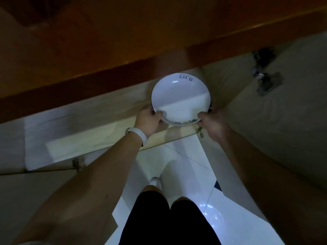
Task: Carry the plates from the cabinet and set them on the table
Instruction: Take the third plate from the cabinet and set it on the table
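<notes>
- At the bottom of my feed, closest to the camera, two knees in black shorts [159,220] stand over a glossy white tiled floor [185,156]. One white shoe [155,182] shows just ahead of them.
- Two bare forearms reach forward from there, and one white wristband [140,134] sits on the left wrist.
- The left hand [150,121] has its grip closed on the near-left rim of the plate [177,96], thumb lying over the edge.
- The right hand [212,122] has the same kind of grip on the near-right rim, so both hands hold the one dish.
- I count one white, round plate face, held just above the front edge of the cabinet shelf [177,134], in the opening between two doors that stand open.
- Under its near rim a darker, patterned edge shows; I cannot tell whether that is a second plate.
- Near the far rim is one line of dark handwriting that looks like "Life", the only text I can read.
- Beyond it, one metal hinge [263,73] is fixed inside the right door, and another hinge [77,163] sits on the left door.
- Farthest up, a dim brown wooden worktop edge [123,68] overhangs the cabinet.
</notes>
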Demonstrator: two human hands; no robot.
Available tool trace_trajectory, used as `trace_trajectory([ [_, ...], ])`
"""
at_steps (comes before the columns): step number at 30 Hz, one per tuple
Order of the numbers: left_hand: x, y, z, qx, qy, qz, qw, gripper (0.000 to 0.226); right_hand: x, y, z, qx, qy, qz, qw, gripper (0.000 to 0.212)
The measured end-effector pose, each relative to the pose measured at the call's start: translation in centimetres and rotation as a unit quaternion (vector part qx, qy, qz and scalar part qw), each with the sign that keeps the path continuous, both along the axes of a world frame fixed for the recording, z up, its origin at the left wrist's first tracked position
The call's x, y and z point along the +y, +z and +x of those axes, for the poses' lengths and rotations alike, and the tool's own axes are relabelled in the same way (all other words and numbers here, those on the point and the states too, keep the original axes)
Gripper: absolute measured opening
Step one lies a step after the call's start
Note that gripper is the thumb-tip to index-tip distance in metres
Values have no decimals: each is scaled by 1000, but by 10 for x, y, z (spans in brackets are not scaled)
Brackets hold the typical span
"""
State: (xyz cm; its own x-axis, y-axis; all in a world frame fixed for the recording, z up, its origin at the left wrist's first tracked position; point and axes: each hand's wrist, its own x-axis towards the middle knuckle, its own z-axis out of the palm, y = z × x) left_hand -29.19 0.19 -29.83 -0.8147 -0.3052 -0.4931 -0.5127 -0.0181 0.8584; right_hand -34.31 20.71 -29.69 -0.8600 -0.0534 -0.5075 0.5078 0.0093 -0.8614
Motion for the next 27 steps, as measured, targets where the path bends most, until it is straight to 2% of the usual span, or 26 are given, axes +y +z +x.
trace_trajectory([
  [2, 5, 15, 19, -4, 12, 20, 1000, 25, 5, 17, 15, -2, 11, 9, 1000, 43],
  [4, 11, 28, 37, -18, 11, -23, 1000, 26, 11, 36, 30, 9, 49, 17, 999, 39],
  [7, 22, 48, 62, -46, 14, -55, 997, 15, 23, 65, 52, 13, 85, 16, 996, 58],
  [11, 41, 84, 97, -51, 11, -63, 997, 16, 42, 102, 82, -11, 91, 7, 996, 53],
  [14, 61, 117, 123, -21, 22, -45, 999, 19, 59, 129, 106, -10, 100, 17, 995, 47],
  [18, 87, 166, 155, 26, 42, 2, 999, 40, 84, 167, 137, 14, 110, 6, 994, 39],
  [24, 118, 224, 191, 63, 61, 66, 994, 54, 124, 221, 171, 39, 122, 22, 992, 55],
  [27, 134, 251, 203, 92, 69, 98, 988, 54, 141, 251, 185, 57, 120, 60, 989, 51],
])
